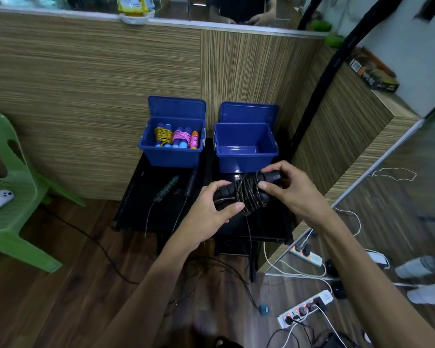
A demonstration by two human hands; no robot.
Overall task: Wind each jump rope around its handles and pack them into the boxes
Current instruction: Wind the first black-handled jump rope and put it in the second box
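Mid-wind at frame centre: left hand (212, 208) and right hand (285, 188) both clamped on black rope bundle (249, 193); next, finish tail, drop into empty box (245, 156).

A low black tabletop (141, 197) stands on the wooden floor (60, 297) against a striped wood-grain wall. At its 11 o'clock sits an open blue box (171, 156), lid raised behind it, holding wound ropes in yellow and pink with blue handles. At 1 o'clock sits a second open blue box (245, 160), apart from the first. At 9 o'clock lie two dark jump-rope handles (166, 188), side by side, one ringed with green bands; their thin cords trail over the near edge toward 6 o'clock. The tabletop's glossy surface reflects the second box.
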